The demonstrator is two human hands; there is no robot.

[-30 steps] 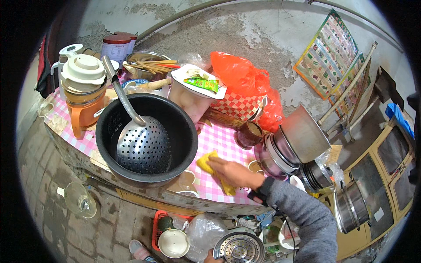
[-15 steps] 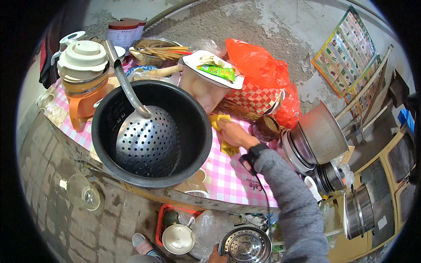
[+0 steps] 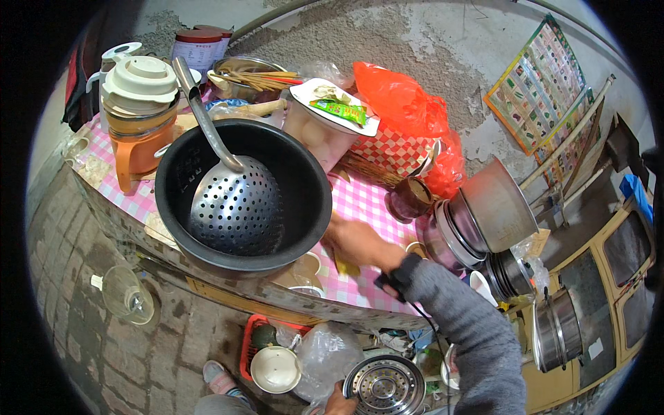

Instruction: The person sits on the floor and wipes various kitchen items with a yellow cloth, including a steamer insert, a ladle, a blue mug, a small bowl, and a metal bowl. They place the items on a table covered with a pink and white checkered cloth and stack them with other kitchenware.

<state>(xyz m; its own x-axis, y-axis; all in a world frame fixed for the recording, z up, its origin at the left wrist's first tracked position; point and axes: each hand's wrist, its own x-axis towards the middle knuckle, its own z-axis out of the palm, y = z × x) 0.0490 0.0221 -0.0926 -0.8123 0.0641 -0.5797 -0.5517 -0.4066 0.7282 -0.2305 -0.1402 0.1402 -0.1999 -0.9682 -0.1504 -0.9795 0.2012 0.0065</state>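
My right hand (image 3: 361, 243) presses a yellow cloth (image 3: 346, 265) on the pink checked tablecloth (image 3: 356, 282), just right of a big black inner pot (image 3: 304, 238). Its fingertips are partly hidden at the pot's edge, and most of the cloth lies under the hand. A large perforated metal skimmer (image 3: 238, 207) rests inside the pot, handle leaning up over the far rim. At the lower edge, below the table, my left hand (image 3: 339, 401) grips the rim of a round metal steamer (image 3: 384, 387) with a perforated base.
A brown cup (image 3: 409, 200) and stacked metal pots (image 3: 499, 207) stand at the right. Behind are an egg container (image 3: 318, 135) under a white plate and a red plastic bag (image 3: 401, 97). An orange jug (image 3: 135, 152) stands left. A red basket (image 3: 254, 339) sits below the table.
My right hand has drawn the yellow cloth back toward me and left, away from the egg container to the black pot's right side. My left hand still holds the steamer.
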